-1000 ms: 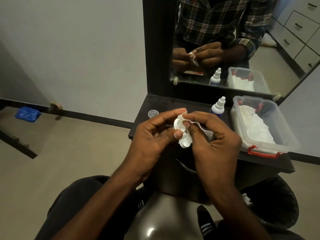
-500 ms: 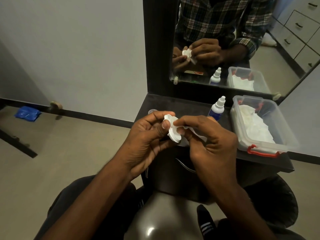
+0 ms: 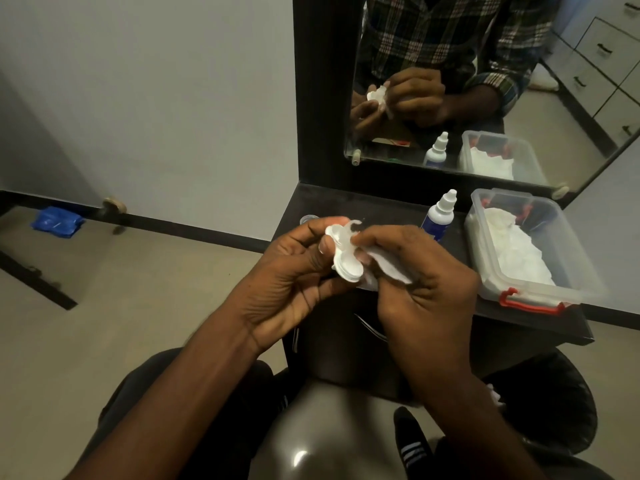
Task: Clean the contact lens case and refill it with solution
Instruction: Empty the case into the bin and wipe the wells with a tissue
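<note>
1. Hands meet just above the near edge of a dark dressing-table shelf (image 3: 381, 209), holding the task's things between them.
2. The left hand (image 3: 294, 282) grips a white contact lens case (image 3: 344, 261) by its upper end, thumb on top and fingertips behind, so the case hangs tilted with one round well facing the camera.
3. The right hand (image 3: 426, 289) pinches a crumpled white tissue (image 3: 388, 268) between thumb and fingers and presses it against the right side of the case; the tissue trails under the palm.
4. A small round lens case cap (image 3: 309, 219) lies on the shelf just behind the left hand, partly hidden by the knuckles.
5. A solution bottle (image 3: 439, 216) with a white nozzle and blue body stands upright on the shelf, just behind the right hand.
6. To the right of the bottle sits a clear plastic box (image 3: 575, 271) with red latches, open at the top, with white tissues (image 3: 516, 251) piled inside.
7. The mirror (image 3: 519, 98) above the shelf reflects the hands, the case, the bottle and the box.
8. On the floor at far left, against the wall, lies a blue packet (image 3: 57, 221), well apart from the table.
</note>
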